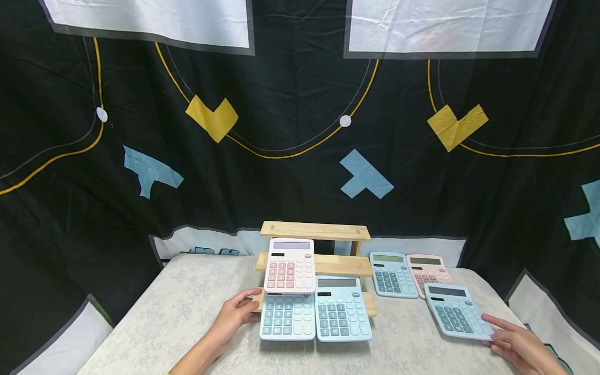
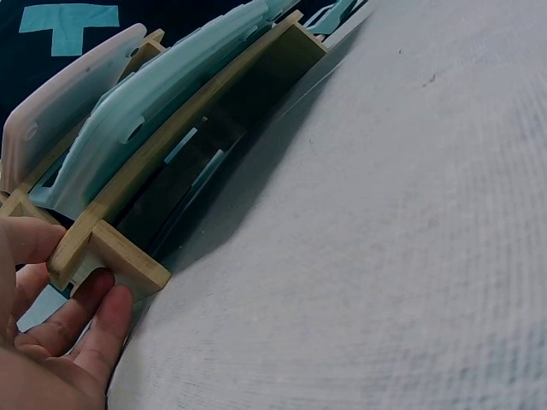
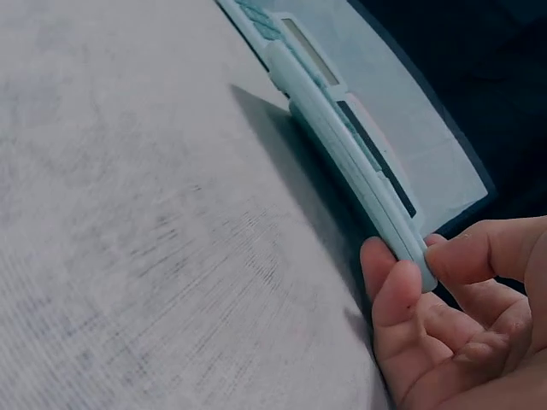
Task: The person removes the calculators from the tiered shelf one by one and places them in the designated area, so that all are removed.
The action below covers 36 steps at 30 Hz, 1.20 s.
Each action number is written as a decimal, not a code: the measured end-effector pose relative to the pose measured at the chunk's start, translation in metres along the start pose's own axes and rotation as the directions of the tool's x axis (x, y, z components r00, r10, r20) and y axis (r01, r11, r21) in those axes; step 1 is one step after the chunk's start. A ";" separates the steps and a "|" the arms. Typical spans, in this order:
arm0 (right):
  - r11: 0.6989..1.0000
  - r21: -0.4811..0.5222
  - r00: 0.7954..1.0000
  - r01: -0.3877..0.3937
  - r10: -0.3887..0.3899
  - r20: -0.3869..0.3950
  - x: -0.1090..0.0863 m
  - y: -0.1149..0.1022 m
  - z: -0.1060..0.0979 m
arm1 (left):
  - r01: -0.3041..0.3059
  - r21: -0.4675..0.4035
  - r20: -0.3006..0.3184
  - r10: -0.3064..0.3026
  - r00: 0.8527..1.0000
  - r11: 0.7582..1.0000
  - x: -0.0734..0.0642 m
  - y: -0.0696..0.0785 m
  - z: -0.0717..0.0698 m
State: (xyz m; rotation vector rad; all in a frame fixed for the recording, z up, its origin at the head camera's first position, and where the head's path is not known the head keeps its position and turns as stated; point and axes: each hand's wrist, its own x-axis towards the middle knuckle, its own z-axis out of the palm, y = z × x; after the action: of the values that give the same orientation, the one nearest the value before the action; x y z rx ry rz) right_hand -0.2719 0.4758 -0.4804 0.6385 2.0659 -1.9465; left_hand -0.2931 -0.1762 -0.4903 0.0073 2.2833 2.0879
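A wooden tiered rack (image 1: 342, 265) stands mid-table. On it lean a pink-and-white calculator (image 1: 290, 265) on the middle tier and two blue calculators, the left one (image 1: 287, 316) and the right one (image 1: 344, 310), on the lowest tier. My left hand (image 1: 238, 312) grips the left end of the rack's lowest bar (image 2: 120, 192), thumb on top and fingers below. At the right, my right hand (image 1: 517, 341) pinches the lower right corner of another blue calculator (image 3: 363, 171) between thumb and fingers. That calculator is tilted, its near edge raised over the table.
Behind the held calculator lie another blue calculator (image 1: 394, 274) and a pink calculator (image 1: 428, 265), side by side right of the rack. A pale patterned cloth covers the table (image 1: 187, 291). A black printed curtain (image 1: 281, 192) hangs behind the table.
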 end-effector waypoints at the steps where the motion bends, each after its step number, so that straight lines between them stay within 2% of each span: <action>1: 1.000 -0.020 1.000 -0.002 0.002 -0.013 0.000 0.000 0.001 | -0.003 0.002 -0.004 0.003 1.000 1.000 0.000 0.000 0.000; 6: 0.999 -0.051 0.998 -0.012 0.008 -0.061 -0.001 -0.001 0.004 | -0.008 0.000 -0.023 0.008 1.000 1.000 0.000 -0.001 0.002; 15: 0.995 -0.101 0.998 -0.003 -0.003 -0.066 -0.006 0.001 0.006 | -0.003 0.001 -0.035 0.003 0.999 1.000 -0.001 0.000 0.002; 27: 1.000 -0.001 0.998 0.031 -0.031 -0.054 -0.007 0.006 0.009 | -0.007 0.002 -0.043 0.007 0.999 1.000 0.000 0.000 0.002; 32: 0.999 -0.012 0.997 0.032 -0.033 -0.070 -0.005 0.008 0.007 | 0.006 0.006 -0.045 -0.006 0.999 1.000 0.000 0.000 0.001; 36: 0.998 -0.050 0.991 0.037 -0.043 -0.127 -0.007 0.008 0.005 | 0.011 0.005 -0.043 -0.011 0.999 1.000 0.001 -0.002 0.002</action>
State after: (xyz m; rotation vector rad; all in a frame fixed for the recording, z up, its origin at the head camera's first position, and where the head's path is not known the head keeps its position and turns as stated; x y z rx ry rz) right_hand -0.2624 0.4695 -0.4851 0.7345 2.2100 -1.9181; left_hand -0.2937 -0.1746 -0.4921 -0.0510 2.3070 2.0976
